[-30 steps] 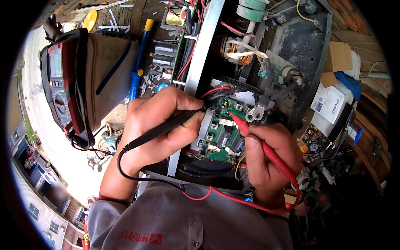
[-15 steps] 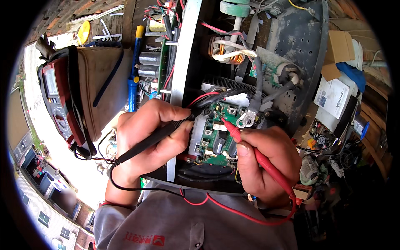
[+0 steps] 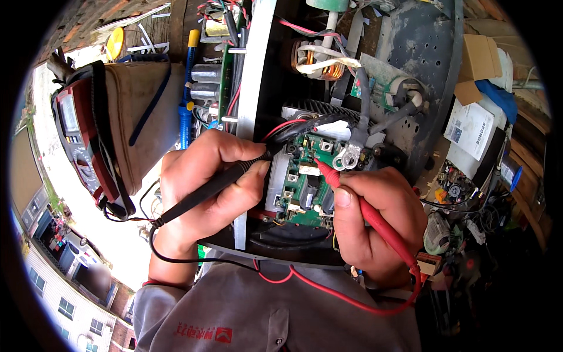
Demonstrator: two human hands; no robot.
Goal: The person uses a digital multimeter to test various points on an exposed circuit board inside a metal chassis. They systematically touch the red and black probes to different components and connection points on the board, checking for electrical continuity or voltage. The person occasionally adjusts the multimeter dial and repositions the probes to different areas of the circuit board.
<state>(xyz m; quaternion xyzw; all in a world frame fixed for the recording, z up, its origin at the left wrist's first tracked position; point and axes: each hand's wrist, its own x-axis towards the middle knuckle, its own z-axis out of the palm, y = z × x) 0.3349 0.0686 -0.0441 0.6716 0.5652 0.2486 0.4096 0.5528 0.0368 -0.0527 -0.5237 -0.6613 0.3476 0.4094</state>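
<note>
My left hand (image 3: 205, 182) grips a black test probe (image 3: 220, 186), its front end at the upper left of a green circuit board (image 3: 308, 216) inside an open metal chassis (image 3: 422, 64). My right hand (image 3: 384, 214) pinches a red probe (image 3: 375, 217) whose tip reaches the board's upper middle, beside a lug on a thick grey cable (image 3: 360, 117). Whether either tip actually makes contact is hard to tell. A red and black multimeter (image 3: 79, 141) sits at the left against a tan padded case (image 3: 138, 111), with leads running from it.
A blue and yellow tool (image 3: 187, 123) lies left of the chassis's metal strip (image 3: 255, 64), near capacitors and wires. A copper coil (image 3: 319, 70) is above the board. Cardboard (image 3: 475, 64), loose electronic parts (image 3: 454, 193) and cables crowd the right side. Outside at lower left are buildings (image 3: 67, 305).
The whole view has shifted a little, so chassis and hands appear further left than a second ago. Both hands keep hold of their probes at nearly the same places over the board.
</note>
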